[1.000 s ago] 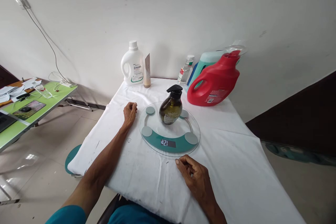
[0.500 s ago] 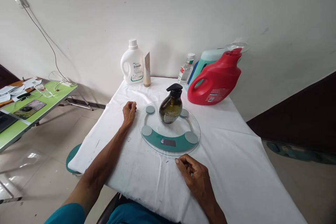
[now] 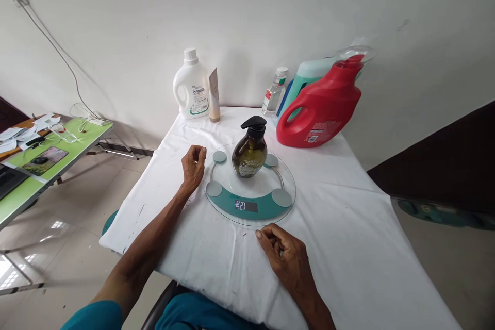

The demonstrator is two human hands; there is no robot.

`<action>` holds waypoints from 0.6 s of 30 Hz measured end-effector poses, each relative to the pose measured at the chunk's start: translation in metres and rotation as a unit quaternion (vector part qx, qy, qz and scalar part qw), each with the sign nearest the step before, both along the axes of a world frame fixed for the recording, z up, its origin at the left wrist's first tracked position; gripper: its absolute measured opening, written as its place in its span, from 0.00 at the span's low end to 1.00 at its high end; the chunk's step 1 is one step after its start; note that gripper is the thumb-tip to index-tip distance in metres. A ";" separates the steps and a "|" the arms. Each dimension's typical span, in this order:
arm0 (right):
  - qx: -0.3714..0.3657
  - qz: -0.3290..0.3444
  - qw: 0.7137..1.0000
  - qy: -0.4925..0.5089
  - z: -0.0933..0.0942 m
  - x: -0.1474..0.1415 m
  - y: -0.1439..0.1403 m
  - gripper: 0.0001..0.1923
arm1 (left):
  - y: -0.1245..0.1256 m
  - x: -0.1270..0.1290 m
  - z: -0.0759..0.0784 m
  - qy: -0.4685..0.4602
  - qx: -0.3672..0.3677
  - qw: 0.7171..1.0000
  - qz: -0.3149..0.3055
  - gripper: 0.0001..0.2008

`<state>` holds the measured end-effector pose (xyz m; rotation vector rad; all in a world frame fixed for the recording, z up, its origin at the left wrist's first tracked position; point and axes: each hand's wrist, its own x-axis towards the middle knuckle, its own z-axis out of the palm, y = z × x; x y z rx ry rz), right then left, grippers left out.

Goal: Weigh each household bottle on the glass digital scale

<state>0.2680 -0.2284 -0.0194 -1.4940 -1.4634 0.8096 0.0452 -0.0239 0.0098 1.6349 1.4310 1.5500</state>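
A dark olive pump bottle [image 3: 249, 157] with a black pump head stands upright on a round glass scale [image 3: 235, 185]. Lit digits show on the scale's display [image 3: 246, 206], set in a teal band. Just left of the glass edge, my left hand [image 3: 193, 167] rests on the white cloth, its fingers curled in and nothing seen in them. My right hand [image 3: 285, 253] lies at the scale's front edge, fingers bent and thumb close to the forefinger, also holding nothing visible. Neither hand touches the bottle.
At the back left stand a white jug [image 3: 192, 87] and a beige tube [image 3: 214, 97]. A clear bottle [image 3: 273, 95], a mint-green jug [image 3: 307, 72] and a tilted red jug [image 3: 323, 108] are at the back right. A green desk [image 3: 87, 136] is off to the left.
Larger digits have come up on the scale's display. My left hand has turned slightly and edged closer to the scale. The view has shifted a little; the bottle stays put on the glass.
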 end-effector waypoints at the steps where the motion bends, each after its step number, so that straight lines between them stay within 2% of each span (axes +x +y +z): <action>1: 0.001 0.001 1.000 0.001 0.000 0.000 0.000 0.24 | -0.005 0.003 0.004 0.007 0.014 1.000 -0.007 0.15; 5: 0.003 0.003 1.000 0.004 0.000 0.000 0.000 0.24 | -0.027 0.014 0.014 0.010 0.017 0.999 -0.051 0.17; 8: 0.004 0.001 1.000 -0.001 -0.001 0.000 0.000 0.24 | -0.038 0.022 0.014 0.018 0.021 0.994 -0.105 0.17; 12: 0.005 -0.001 1.000 -0.007 -0.001 0.000 0.000 0.24 | -0.043 0.031 0.012 0.025 0.046 0.985 -0.163 0.24; 14: 0.004 -0.002 1.000 -0.008 0.000 0.000 0.000 0.24 | -0.042 0.032 0.013 0.006 0.041 0.988 -0.148 0.22; 18: -0.002 -0.005 1.000 -0.007 0.002 -0.001 0.000 0.24 | -0.039 0.025 0.015 -0.030 0.021 0.997 -0.063 0.20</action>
